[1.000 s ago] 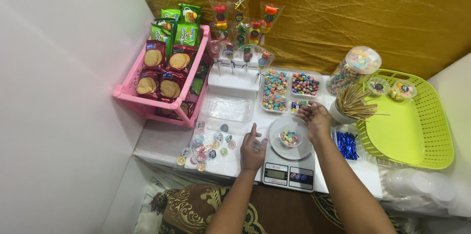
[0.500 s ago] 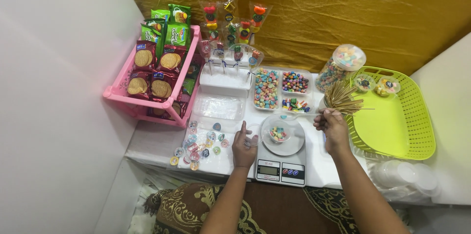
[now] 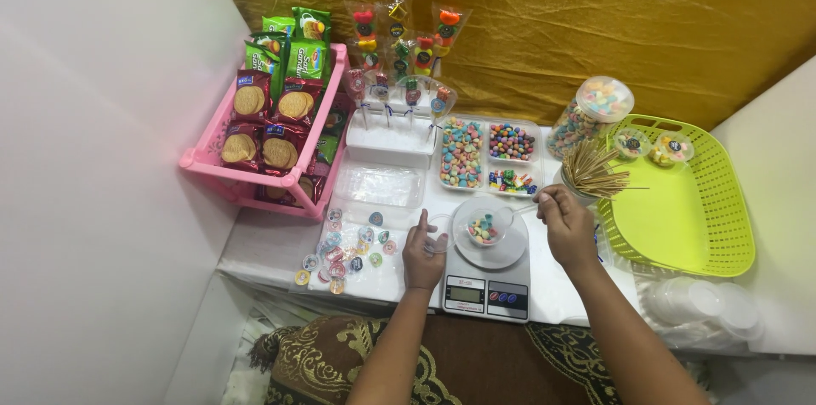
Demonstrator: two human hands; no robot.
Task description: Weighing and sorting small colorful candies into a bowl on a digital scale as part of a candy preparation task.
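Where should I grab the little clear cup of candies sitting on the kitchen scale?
Grip the clear cup by its rim and side wall, coming from above. It stands upright and open-topped on the scale, so a top-down pinch probably keeps the candies in.

You get bright, even light from above; shadows fall soft and short under the pink rack point(image 3: 255, 169) and beside the green basket point(image 3: 688, 201). The white wall point(image 3: 93, 158) looks slightly washed out. Focus stays sharp centrally, with lines bending at the edges.

Two bare, sleeveless forearms
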